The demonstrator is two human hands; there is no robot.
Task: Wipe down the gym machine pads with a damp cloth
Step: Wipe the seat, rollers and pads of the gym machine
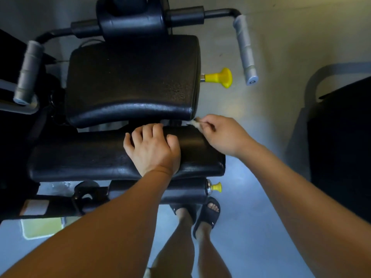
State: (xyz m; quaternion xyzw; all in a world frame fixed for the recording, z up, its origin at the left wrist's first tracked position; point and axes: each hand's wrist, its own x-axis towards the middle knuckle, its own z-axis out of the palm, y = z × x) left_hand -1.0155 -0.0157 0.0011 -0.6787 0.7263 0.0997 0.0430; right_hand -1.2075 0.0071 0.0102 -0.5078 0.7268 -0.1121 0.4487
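Black pad (80,157); cloth (193,123) between right fingers (204,121)

A person leans over a black gym machine (128,19). The left hand (152,149) grips the lower pad (80,157), fingers (136,135) curled over its top. The right hand (222,135) pinches a small pale cloth (193,123) at that pad's far right corner, just beside the larger seat pad (132,81) with its yellow knob (219,77).

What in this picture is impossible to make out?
Head view:
- cloth: only a pale tip shows; the right hand hides the rest, dampness unknowable.
- lower pad: partly covered by the left hand.
- machine frame: too dark, cut by the picture's left edge.
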